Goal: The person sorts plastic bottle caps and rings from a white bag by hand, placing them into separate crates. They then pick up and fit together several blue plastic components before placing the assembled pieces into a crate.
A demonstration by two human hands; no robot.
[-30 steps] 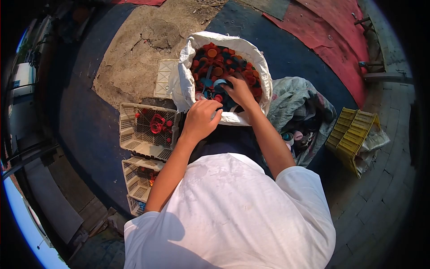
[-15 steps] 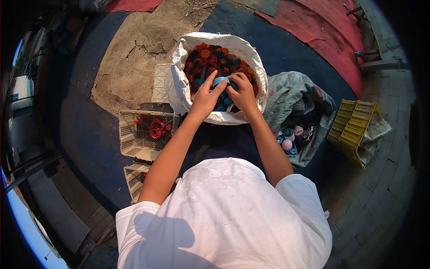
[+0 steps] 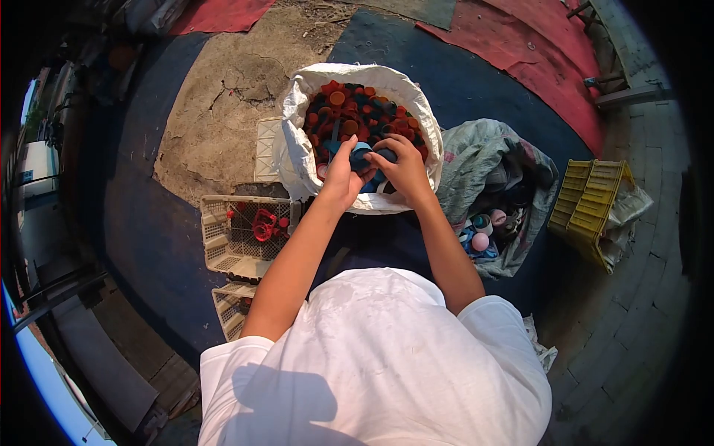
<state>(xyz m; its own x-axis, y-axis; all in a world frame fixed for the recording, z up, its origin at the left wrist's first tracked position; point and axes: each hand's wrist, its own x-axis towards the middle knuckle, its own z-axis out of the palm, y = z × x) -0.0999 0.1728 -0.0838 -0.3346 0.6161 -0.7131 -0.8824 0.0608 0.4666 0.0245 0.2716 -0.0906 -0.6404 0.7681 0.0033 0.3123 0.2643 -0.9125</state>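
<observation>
A white woven sack (image 3: pixel 291 141) with a rolled rim stands open in front of me. It is filled with red, orange and dark green round plastic caps (image 3: pixel 364 111), with some blue pieces nearer to me. Over its near part, my left hand (image 3: pixel 342 178) grips a light blue plastic cap (image 3: pixel 360 154) between thumb and fingers. Beside it, the fingers of my right hand (image 3: pixel 407 169) curl round a dark blue round piece (image 3: pixel 385 155), which looks like another cap. The two pieces are close together; whether they touch is hard to see.
On the left are beige plastic crates (image 3: pixel 223 256), one with red pieces (image 3: pixel 263 224) in it. To the right stands a grey-green sack (image 3: pixel 476 149) holding mixed caps and dark items. A yellow crate (image 3: pixel 587 204) lies farther right. Blue and red mats (image 3: pixel 520 52) cover the ground.
The light blue piece, earlier between both hands, is now in my left hand. My right hand has come apart from it and holds a dark blue piece. The view has shifted slightly.
</observation>
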